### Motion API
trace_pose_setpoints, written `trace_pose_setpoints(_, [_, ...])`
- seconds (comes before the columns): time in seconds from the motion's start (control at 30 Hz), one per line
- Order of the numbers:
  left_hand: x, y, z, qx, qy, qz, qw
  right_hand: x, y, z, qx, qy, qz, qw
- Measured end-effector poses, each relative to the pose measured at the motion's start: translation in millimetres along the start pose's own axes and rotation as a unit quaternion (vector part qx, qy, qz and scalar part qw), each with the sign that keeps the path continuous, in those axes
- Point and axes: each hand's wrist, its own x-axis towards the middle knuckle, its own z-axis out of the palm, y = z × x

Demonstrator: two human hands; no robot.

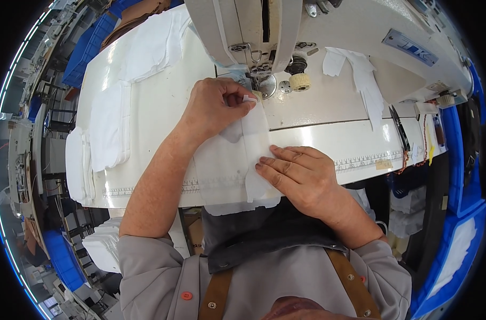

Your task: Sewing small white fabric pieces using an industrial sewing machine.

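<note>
A thin white fabric piece (221,165) lies lengthwise on the sewing table, its near end hanging over the front edge. My left hand (213,106) is closed in a pinch on its far end, close to the needle area of the sewing machine (264,64). A small white tab (249,98) shows at those fingertips. Farther down, my right hand (301,173) rests with fingers stretched out, their tips on the right edge of the fabric. A narrower white layer (258,184) lies on top there. The needle itself is hard to make out.
Stacks of white fabric pieces (110,125) lie on the left of the table. White scraps (360,74) sit by the machine's base on the right, with black scissors (398,128) nearby. A printed ruler strip (360,161) runs along the front edge. Blue bins (453,240) stand at right.
</note>
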Motion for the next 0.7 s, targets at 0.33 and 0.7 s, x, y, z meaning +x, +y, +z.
trace_pose_setpoints(0.33, [0,0,2,-0.032,0.015,0.011,0.999,-1,0,0,-0.019,-0.002,0.003,1.0])
trace_pose_setpoints(0.7, [-6,5,6,0.079,0.094,0.104,0.987,-2,-1,1,-0.028,-0.016,0.012,0.999])
